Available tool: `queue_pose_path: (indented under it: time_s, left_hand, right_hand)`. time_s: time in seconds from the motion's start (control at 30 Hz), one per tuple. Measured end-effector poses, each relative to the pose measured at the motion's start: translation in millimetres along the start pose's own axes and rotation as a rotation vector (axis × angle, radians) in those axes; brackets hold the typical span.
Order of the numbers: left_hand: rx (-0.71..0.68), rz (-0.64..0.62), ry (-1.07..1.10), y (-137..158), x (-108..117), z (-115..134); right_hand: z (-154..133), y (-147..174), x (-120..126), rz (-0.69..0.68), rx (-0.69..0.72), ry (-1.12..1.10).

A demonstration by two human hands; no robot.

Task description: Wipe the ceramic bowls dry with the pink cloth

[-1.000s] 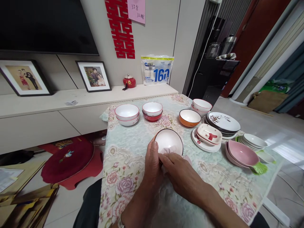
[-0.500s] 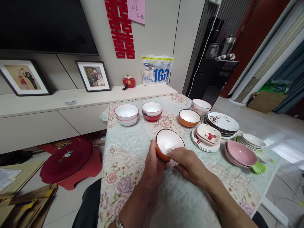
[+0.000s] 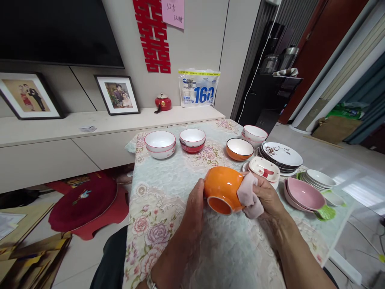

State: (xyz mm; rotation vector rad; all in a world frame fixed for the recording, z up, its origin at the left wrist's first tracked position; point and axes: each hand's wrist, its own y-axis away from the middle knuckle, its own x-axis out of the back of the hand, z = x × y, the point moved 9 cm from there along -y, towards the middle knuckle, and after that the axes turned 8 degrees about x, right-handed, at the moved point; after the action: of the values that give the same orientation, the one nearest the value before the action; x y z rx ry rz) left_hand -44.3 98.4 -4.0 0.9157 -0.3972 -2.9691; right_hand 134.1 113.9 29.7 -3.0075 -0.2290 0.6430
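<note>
An orange bowl (image 3: 224, 184) is tipped over above the table, its outside and foot ring turned towards me. My left hand (image 3: 195, 204) grips its left side. In my right hand (image 3: 267, 196) is a pale pink cloth (image 3: 250, 194), pressed against the bowl's right side; the fingers behind the cloth are partly hidden. Beyond stands another orange bowl (image 3: 240, 149), upright with a white inside. Just past my right hand lie small patterned dishes (image 3: 264, 167) on a stack of plates.
White stacked bowls (image 3: 160, 144) and a red-and-white pair (image 3: 192, 140) stand at the back left. To the right are dark-edged plates (image 3: 281, 154), pink leaf-handled bowls (image 3: 305, 194) and white bowls (image 3: 320, 178). A flowered cloth (image 3: 159, 228) covers the table. A red stool (image 3: 87, 204) stands left.
The orange bowl has been turned from showing its white inside to showing its outside and foot. My right hand has moved right with the cloth, from the inside to the outer wall.
</note>
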Motion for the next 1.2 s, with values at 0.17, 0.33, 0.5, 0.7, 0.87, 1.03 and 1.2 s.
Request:
queue_pose_path:
  time_s: [0.17, 0.33, 0.5, 0.7, 0.87, 1.03, 1.2]
  left_hand:
    - [0.159, -0.175, 0.248, 3.2, -21.1, -3.8]
    - [0.148, -0.27, 0.214, 8.9, -24.6, 0.2]
    - [0.11, -0.209, 0.153, 6.6, -20.8, -4.3]
    - [0.037, -0.13, 0.028, 2.8, -13.5, -11.1]
    - [0.023, -0.146, -0.022, 0.8, -11.9, -12.5]
    - [0.015, -0.23, 0.059, 8.6, -25.4, -3.9]
    - [0.012, -0.208, 0.133, 12.1, -27.1, -0.2]
  right_hand:
    - [1.2, -1.5, 2.5, 0.091, 0.001, -0.1]
    - [-2.5, -7.5, 8.4, 0.198, 0.047, -0.056]
    - [-14.1, -7.8, 21.5, 0.315, 0.206, 0.164]
    - [-52.0, 11.0, -21.7, 0.175, 0.573, 0.922]
    - [-49.9, 41.6, -97.3, -0.211, 0.931, 1.316]
    - [-38.8, 44.7, -109.9, -0.339, 1.014, 1.436]
    - [-48.1, 12.2, -49.9, 0.007, 0.766, 1.195]
